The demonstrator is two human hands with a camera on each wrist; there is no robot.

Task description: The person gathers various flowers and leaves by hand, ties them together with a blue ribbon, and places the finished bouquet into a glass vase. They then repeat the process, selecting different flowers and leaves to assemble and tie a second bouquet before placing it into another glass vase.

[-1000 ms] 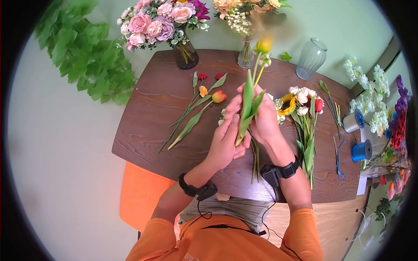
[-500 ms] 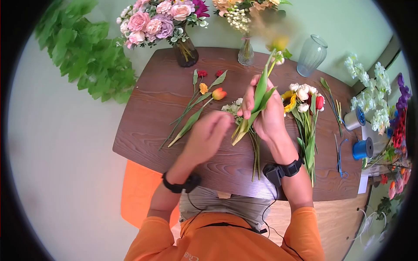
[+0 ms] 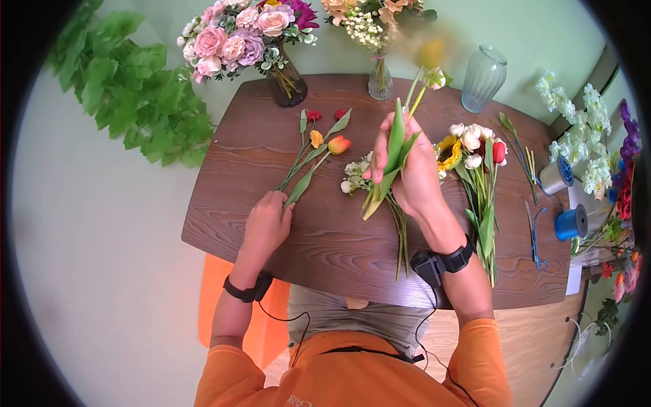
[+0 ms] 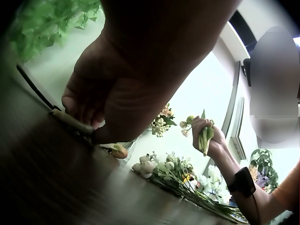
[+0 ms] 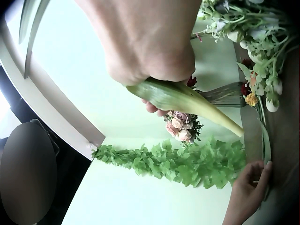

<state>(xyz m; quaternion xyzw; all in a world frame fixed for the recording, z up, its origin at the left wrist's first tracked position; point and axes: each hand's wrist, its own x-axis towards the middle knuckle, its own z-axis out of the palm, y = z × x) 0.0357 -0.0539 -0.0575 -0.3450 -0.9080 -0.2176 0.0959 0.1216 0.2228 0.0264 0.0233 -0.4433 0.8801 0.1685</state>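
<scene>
My right hand [image 3: 417, 166] grips a yellow tulip [image 3: 430, 54] upright over the table, its broad green leaves and pale stem end poking out below the palm. A white bloom [image 3: 436, 77] stands beside the tulip's head. On the left side of the table, my left hand [image 3: 266, 224] pinches the stem of an orange tulip [image 3: 339, 144]. The pale stem end [image 4: 70, 121] shows at its fingertips in the left wrist view. Red carnations [image 3: 313, 115] and a small orange-yellow flower [image 3: 316, 139] lie alongside, their stems running to the same hand.
White flowers [image 3: 356, 178] lie under the right hand. To the right are a bunch with a sunflower [image 3: 447, 152], cut stems [image 3: 525, 159], a white spool [image 3: 556, 176] and a blue spool [image 3: 571, 222]. Filled vases [image 3: 288, 85] and a glass vase [image 3: 485, 78] stand at the back.
My left hand has left the yellow tulip and moved left and down to the stems on the table, where it takes hold of the orange tulip. The right hand keeps its grip.
</scene>
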